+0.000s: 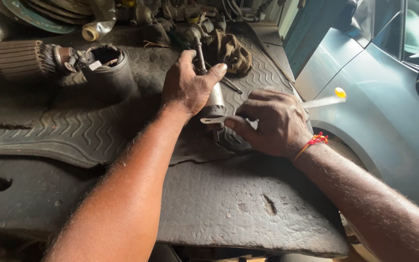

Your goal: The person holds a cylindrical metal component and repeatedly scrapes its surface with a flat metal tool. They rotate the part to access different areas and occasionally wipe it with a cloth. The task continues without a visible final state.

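A grimy workshop surface (248, 213) is padded with ribbed rubber mats. At its centre, the left hand (186, 87) clamps a smooth metal cylinder part (215, 99), steadying it. The right hand (272, 123), at three o'clock, pinches a flat metal strip (318, 102) against it. A ribbed rubber boot (107, 68) lies at ten o'clock.

Two bare, sleeveless forearms with grease-smudged hands, left hand (187, 87) unadorned, right hand (272, 123) wearing a red-and-orange thread bracelet (312, 142) at the wrist.
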